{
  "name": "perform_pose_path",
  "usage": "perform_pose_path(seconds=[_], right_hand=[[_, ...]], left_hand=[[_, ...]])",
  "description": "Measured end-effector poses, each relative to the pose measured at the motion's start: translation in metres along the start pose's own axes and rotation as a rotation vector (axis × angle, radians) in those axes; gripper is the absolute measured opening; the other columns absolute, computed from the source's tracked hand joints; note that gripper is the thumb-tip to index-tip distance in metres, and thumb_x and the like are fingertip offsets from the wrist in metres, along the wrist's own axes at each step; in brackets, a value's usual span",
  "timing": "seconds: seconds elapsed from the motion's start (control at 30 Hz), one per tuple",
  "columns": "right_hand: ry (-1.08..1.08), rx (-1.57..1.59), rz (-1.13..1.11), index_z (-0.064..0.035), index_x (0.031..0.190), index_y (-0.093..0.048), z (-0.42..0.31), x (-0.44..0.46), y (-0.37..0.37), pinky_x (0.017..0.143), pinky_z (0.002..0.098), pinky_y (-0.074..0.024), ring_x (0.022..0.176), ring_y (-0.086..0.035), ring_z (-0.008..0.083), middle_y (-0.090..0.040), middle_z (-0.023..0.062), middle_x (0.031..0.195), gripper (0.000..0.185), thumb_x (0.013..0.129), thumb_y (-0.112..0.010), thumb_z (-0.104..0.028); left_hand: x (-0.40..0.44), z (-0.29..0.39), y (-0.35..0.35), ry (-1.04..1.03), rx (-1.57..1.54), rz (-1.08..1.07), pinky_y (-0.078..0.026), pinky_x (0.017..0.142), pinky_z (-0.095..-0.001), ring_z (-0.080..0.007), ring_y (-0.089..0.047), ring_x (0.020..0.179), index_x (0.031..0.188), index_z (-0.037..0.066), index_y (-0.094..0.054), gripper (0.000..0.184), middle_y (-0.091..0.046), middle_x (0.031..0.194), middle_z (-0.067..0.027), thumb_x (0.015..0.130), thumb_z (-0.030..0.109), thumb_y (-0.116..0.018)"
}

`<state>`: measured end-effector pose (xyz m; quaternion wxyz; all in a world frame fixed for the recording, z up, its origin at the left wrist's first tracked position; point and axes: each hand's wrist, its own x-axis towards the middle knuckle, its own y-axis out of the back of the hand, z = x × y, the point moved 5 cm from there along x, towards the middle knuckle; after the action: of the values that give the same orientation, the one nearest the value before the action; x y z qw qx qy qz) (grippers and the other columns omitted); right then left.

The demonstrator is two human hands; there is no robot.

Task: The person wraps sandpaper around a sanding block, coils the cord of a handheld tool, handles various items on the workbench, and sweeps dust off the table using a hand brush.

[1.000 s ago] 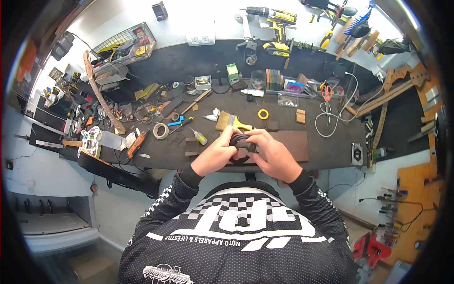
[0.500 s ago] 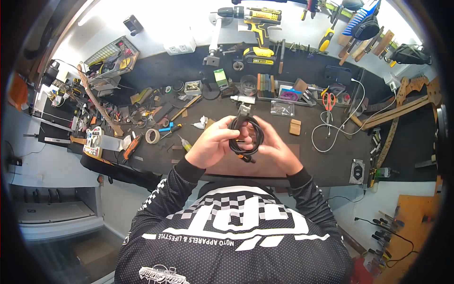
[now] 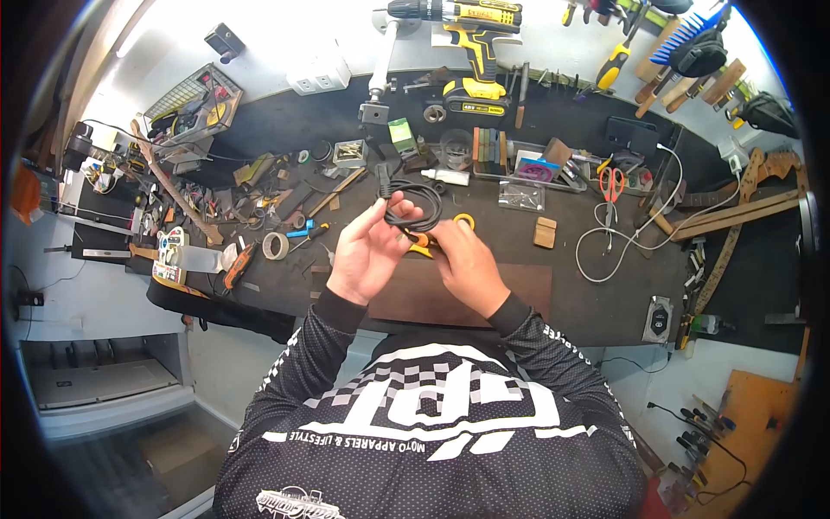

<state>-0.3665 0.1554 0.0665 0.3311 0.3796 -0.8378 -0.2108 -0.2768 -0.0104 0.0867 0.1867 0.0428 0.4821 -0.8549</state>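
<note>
A coiled black cable [image 3: 432, 192] is held up over the workbench, and a dark block-shaped plug [image 3: 383, 180] sticks up at its left side. My left hand [image 3: 367, 246] is closed on the coil's lower left, palm turned up, with its fingertips inside the loop. At the coil's lower right, my right hand [image 3: 469, 268] has its fingers pinched together; what they grip is hidden. Yellow looped handles [image 3: 465, 221] show beside and behind the right fingers. Whether that tool lies on the bench or is touched I cannot tell.
A brown flat sheet [image 3: 389, 292] lies under my hands. Around it are a wooden block [image 3: 545, 232], a white tube [image 3: 445, 176], a tape roll [image 3: 276, 246] and orange-handled scissors [image 3: 611, 183]. A white cable [image 3: 581, 259] loops at right; a drill [image 3: 474, 52] hangs at the back.
The cable coil has moved up and left with my left hand, and its plug now points up at the left. My right hand has shifted left and its fingers have closed below the coil.
</note>
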Motion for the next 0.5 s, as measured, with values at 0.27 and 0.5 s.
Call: perform_pose_path(seconds=[0.27, 0.5], right_hand=[[0.253, -0.103, 0.202, -0.0063, 0.128, -0.064, -0.009, 0.083, 0.022, 0.093, 0.0452, -0.0608, 0.118, -0.069, 0.0343, -0.063, 0.0106, 0.137, 0.043, 0.088, -0.076, -0.001], [0.304, -0.013, 0.196, -0.0064, 0.137, -0.059, -0.003, 0.117, 0.023, 0.099, 0.0471, -0.0596, 0.125, -0.068, 0.0384, -0.063, 0.0135, 0.139, 0.052, 0.087, -0.07, 0.005]], left_hand=[[-0.015, 0.017, -0.022, -0.127, 0.023, -0.143, -0.038, 0.134, -0.06, -0.0328, -0.054, 0.153, 0.153, 0.001, -0.056, 0.051, -0.062, 0.155, -0.0165, 0.119, 0.039, -0.053], [-0.009, 0.03, -0.026, -0.155, 0.003, -0.191, -0.038, 0.136, -0.0597, -0.0363, -0.051, 0.157, 0.148, 0.002, -0.058, 0.044, -0.06, 0.159, -0.0194, 0.119, 0.035, -0.056]])
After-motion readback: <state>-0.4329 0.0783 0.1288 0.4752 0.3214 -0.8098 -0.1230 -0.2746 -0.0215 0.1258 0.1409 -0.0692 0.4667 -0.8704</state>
